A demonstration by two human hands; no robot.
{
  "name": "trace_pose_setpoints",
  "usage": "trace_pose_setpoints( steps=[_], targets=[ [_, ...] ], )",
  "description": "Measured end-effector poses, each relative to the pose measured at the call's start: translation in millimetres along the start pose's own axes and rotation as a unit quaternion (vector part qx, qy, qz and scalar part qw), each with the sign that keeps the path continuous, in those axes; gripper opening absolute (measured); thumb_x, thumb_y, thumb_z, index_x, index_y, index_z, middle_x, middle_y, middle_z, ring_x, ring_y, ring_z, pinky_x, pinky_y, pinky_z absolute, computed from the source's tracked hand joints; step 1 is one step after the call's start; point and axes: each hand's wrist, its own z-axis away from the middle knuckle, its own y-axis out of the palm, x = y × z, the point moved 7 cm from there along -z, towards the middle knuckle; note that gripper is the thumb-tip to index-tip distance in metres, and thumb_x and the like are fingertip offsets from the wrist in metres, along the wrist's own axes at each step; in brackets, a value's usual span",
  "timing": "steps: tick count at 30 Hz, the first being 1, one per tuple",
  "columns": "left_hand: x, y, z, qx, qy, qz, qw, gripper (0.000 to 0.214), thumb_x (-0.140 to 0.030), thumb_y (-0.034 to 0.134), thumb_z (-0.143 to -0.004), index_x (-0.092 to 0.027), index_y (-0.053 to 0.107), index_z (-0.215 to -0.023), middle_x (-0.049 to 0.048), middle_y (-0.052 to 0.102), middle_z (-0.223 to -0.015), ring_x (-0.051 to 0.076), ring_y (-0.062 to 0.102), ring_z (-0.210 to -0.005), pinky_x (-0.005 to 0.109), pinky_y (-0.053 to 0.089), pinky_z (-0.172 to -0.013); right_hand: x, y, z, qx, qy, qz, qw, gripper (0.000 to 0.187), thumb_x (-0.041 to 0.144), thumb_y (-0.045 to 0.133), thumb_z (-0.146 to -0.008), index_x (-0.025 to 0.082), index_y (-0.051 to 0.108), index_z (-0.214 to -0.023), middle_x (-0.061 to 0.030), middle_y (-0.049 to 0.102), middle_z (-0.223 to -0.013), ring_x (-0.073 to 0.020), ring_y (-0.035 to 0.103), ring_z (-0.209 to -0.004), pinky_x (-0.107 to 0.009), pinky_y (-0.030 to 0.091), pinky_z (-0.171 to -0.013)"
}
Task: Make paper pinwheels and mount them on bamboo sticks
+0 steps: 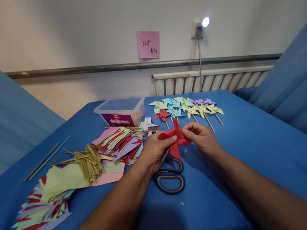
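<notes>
A red paper pinwheel (pixel 179 138) is held up between my two hands over the table. My left hand (pixel 155 148) is closed on it, thumb pressed near its middle, and a thin wooden stick (pixel 163 158) runs down from it beside that palm. The fingertips of my right hand (pixel 203 138) pinch the tip of the right-hand blade. Black-handled scissors (pixel 170 181) lie just below, their blades hidden under my left hand and wrist. Beyond my hands, several finished pinwheels (pixel 174 113) in red, blue, yellow-green and purple rest on the table.
A clear plastic box (pixel 122 110) with a purple label stands at the back. Left of my hands are a bundle of short sticks (pixel 91 164), coloured paper stacks (pixel 42 208) and two long sticks (pixel 42 161). Small white boxes (pixel 148 124) sit behind my left hand on the blue tablecloth (pixel 263 163).
</notes>
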Motion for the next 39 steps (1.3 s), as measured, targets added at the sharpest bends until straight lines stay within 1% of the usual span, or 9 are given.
trace_pose_setpoints(
  steps=[4, 8, 12, 18, 22, 27, 31, 34, 39],
  targets=[
    [3.0, -0.7, -1.1, 0.001, -0.002, -0.004, 1.0, 0.036, -0.025, 0.09, -0.057, -0.011, 0.071, -0.084, 0.0075, 0.071, -0.073, 0.017, 0.064, -0.06, 0.028, 0.051, -0.057, -6.9, 3.2, 1.1, 0.014, 0.035, -0.012, 0.999, 0.03, 0.046, 0.083, -0.068, 0.02, 0.067, -0.072, 0.002, 0.064, -0.066, -0.012, 0.056, -0.06, -0.026, 0.046, -0.059],
    [3.6, -1.0, -2.3, 0.001, 0.001, -0.003, 1.0, 0.04, -0.027, 0.09, -0.055, -0.01, 0.072, -0.086, 0.0084, 0.072, -0.078, 0.018, 0.066, -0.064, 0.03, 0.051, -0.06, -3.3, 1.7, 2.2, 0.005, 0.018, 0.015, 1.0, 0.032, 0.05, 0.078, -0.073, 0.02, 0.068, -0.071, 0.0013, 0.064, -0.066, -0.0117, 0.055, -0.06, -0.026, 0.045, -0.059],
    [2.8, -3.8, -2.9, -0.018, 0.014, -0.026, 0.999, 0.036, -0.025, 0.09, -0.055, -0.011, 0.071, -0.083, 0.0062, 0.071, -0.075, 0.016, 0.064, -0.063, 0.028, 0.05, -0.06, 0.6, -0.6, 3.6, -0.022, -0.004, 0.041, 0.999, 0.031, 0.048, 0.081, -0.07, 0.02, 0.068, -0.068, 0.0019, 0.061, -0.061, -0.0113, 0.05, -0.056, -0.025, 0.039, -0.054],
    [5.4, -3.6, -4.1, -0.008, 0.019, -0.047, 0.999, 0.037, -0.028, 0.09, -0.056, -0.012, 0.073, -0.085, 0.0067, 0.072, -0.076, 0.017, 0.065, -0.063, 0.027, 0.049, -0.058, -6.7, -1.7, 2.4, -0.011, 0.022, 0.033, 0.999, 0.033, 0.049, 0.081, -0.07, 0.019, 0.066, -0.065, 0.0031, 0.059, -0.057, -0.0105, 0.046, -0.053, -0.025, 0.036, -0.052],
    [4.2, -0.9, -2.2, 0.002, 0.008, -0.022, 1.0, 0.041, -0.028, 0.09, -0.056, -0.012, 0.073, -0.09, 0.0083, 0.074, -0.082, 0.019, 0.068, -0.068, 0.03, 0.052, -0.063, -15.8, -0.7, 2.7, 0.008, 0.066, -0.04, 0.997, 0.034, 0.053, 0.075, -0.077, 0.02, 0.069, -0.071, 0.0017, 0.062, -0.063, -0.0118, 0.05, -0.057, -0.025, 0.04, -0.056],
    [4.7, 7.8, 3.9, 0.039, -0.038, 0.038, 0.998, 0.041, -0.022, 0.089, -0.058, -0.011, 0.073, -0.093, 0.0094, 0.074, -0.083, 0.019, 0.068, -0.068, 0.03, 0.053, -0.065, -20.2, 8.4, 5.7, 0.028, 0.12, -0.175, 0.977, 0.028, 0.042, 0.084, -0.07, 0.02, 0.068, -0.069, 0.0029, 0.062, -0.066, -0.0094, 0.051, -0.057, -0.022, 0.041, -0.057],
    [6.3, 11.7, 6.7, 0.063, -0.058, 0.052, 0.995, 0.037, -0.017, 0.089, -0.058, -0.012, 0.073, -0.091, 0.0075, 0.073, -0.08, 0.018, 0.069, -0.071, 0.028, 0.054, -0.07, -21.4, 14.8, 8.2, 0.061, 0.151, -0.207, 0.965, 0.026, 0.039, 0.085, -0.071, 0.019, 0.068, -0.069, 0.0038, 0.061, -0.063, -0.0082, 0.049, -0.054, -0.02, 0.04, -0.054],
    [6.7, 12.2, 6.8, 0.069, -0.06, 0.041, 0.995, 0.033, -0.017, 0.088, -0.059, -0.012, 0.074, -0.089, 0.0085, 0.074, -0.081, 0.017, 0.069, -0.069, 0.027, 0.054, -0.068, -22.7, 15.7, 8.9, 0.082, 0.159, -0.214, 0.96, 0.023, 0.036, 0.084, -0.072, 0.02, 0.068, -0.07, 0.004, 0.062, -0.064, -0.0084, 0.051, -0.055, -0.02, 0.041, -0.054],
    [6.1, 17.4, 7.1, 0.114, -0.059, 0.035, 0.991, 0.029, -0.016, 0.086, -0.062, -0.011, 0.076, -0.088, 0.0104, 0.075, -0.082, 0.019, 0.07, -0.074, 0.027, 0.054, -0.072, -26.3, 18.6, 11.2, 0.109, 0.185, -0.248, 0.945, 0.023, 0.038, 0.083, -0.074, 0.02, 0.072, -0.083, 0.0012, 0.069, -0.077, -0.0105, 0.06, -0.066, -0.023, 0.048, -0.066]
  ],
)
